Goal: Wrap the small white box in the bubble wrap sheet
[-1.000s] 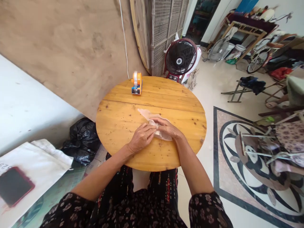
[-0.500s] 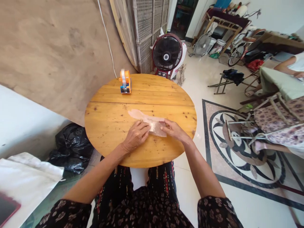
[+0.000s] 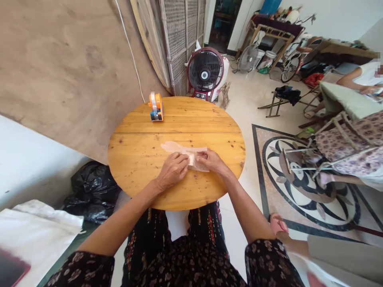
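On the round wooden table [image 3: 143, 149], a thin, pale, translucent wrapping sheet [image 3: 175, 146] lies with a small whitish piece [image 3: 191, 160] on it. My left hand [image 3: 173, 169] rests at the left side of that piece, fingers together and bent, their tips pressing on its edge. My right hand [image 3: 212, 160] is closed at the right part of the sheet, with thumb and fingers pinching it beside the piece. An orange and blue tape dispenser [image 3: 156, 107] stands near the table's far edge.
Beyond the table stands a dark red fan [image 3: 205, 71]. Black plastic bags [image 3: 92, 191] lie at the left. At the right are a person at a green-covered table [image 3: 344, 97] and a folding stool [image 3: 278, 103]. Another person's foot [image 3: 279, 224] shows at the lower right.
My right hand has moved slightly left and its fingers have closed in on the sheet. My left hand has barely moved. Another person's leg and foot have entered at the lower right.
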A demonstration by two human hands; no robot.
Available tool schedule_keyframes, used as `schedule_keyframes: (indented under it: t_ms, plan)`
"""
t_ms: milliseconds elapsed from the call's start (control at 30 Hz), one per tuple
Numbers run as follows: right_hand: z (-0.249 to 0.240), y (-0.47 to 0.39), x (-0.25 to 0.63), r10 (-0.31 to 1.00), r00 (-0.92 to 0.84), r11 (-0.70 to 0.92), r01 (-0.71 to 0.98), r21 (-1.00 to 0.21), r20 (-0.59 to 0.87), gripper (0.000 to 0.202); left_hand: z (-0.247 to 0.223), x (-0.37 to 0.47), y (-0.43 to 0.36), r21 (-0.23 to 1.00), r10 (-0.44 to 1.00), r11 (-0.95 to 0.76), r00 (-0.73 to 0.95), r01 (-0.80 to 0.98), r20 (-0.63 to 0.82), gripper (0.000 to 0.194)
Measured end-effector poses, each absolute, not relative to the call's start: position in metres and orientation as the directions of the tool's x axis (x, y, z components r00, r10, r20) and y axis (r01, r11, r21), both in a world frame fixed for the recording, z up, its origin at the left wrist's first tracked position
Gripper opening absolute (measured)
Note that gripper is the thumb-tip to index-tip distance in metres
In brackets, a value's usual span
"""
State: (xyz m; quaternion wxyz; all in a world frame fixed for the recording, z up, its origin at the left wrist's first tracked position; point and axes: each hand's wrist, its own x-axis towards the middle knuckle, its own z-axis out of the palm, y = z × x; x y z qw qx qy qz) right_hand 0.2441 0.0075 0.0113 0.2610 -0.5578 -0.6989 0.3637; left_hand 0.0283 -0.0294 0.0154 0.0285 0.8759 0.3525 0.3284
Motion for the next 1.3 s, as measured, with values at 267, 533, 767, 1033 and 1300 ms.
schedule_keyframes:
  t_ms: [267,533,767,1033,1300]
  plan:
    - [0.022,0.0,0.234,0.99,-0.133,0.072,0.727,-0.683,-0.038,0.025,0.02,0.026,-0.029,0.205,0.615,-0.766,0.603,0.609,0.507,0.033]
    - [0.024,-0.009,0.224,0.999,-0.026,0.034,0.865,-0.501,0.023,0.019,0.039,0.039,-0.031,-0.053,0.608,-0.748,0.716,0.662,0.343,0.03]
    - [0.028,-0.036,0.234,0.989,0.067,-0.008,0.918,-0.396,0.133,0.04,0.039,0.04,-0.032,-0.045,0.596,-0.761,0.725,0.647,0.346,0.021]
    - [0.032,-0.033,0.239,0.992,0.093,-0.119,0.915,-0.385,-0.086,0.036,0.038,0.039,-0.032,-0.078,0.613,-0.745,0.726,0.663,0.311,0.02]
    - [0.025,-0.03,0.242,0.998,0.061,-0.058,0.823,-0.565,-0.015,0.014,0.038,0.039,-0.031,-0.12,0.591,-0.748,0.737,0.653,0.327,0.025]
